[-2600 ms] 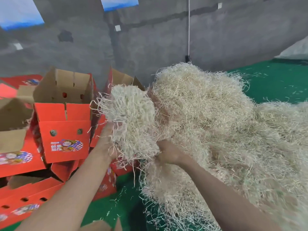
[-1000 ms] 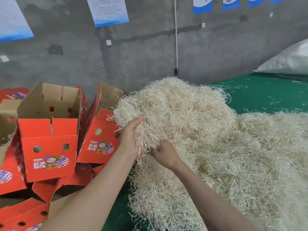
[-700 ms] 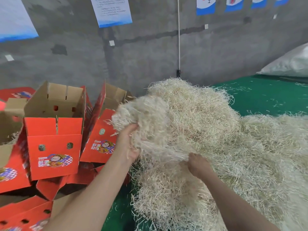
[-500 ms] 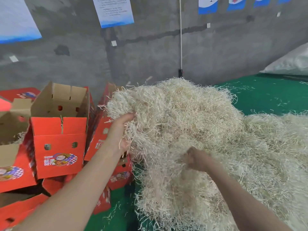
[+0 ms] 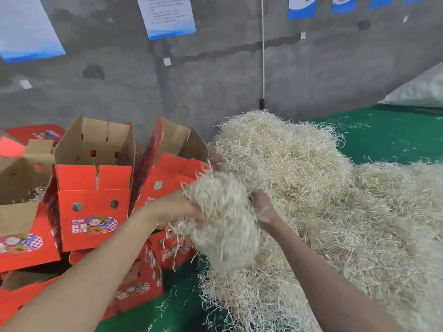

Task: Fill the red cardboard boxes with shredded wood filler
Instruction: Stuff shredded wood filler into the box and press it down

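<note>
At the pile [image 5: 311, 200] edge, left grip [image 5: 172, 209] and right grip [image 5: 262, 209] clasp a clump [image 5: 223, 221] beside red boxes [image 5: 93, 207].

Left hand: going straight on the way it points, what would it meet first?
The clump of wood shreds that the left hand grips; past that, probably the right hand on the clump's other side, though depth is unclear.

Bare forearms enter from 7 and 5 o'clock, converging mid-frame. The left grip [image 5: 176, 209] and right grip [image 5: 262, 208] clasp one clump of filler [image 5: 223, 219] between them, fingers sunk into it, blurred.
</note>
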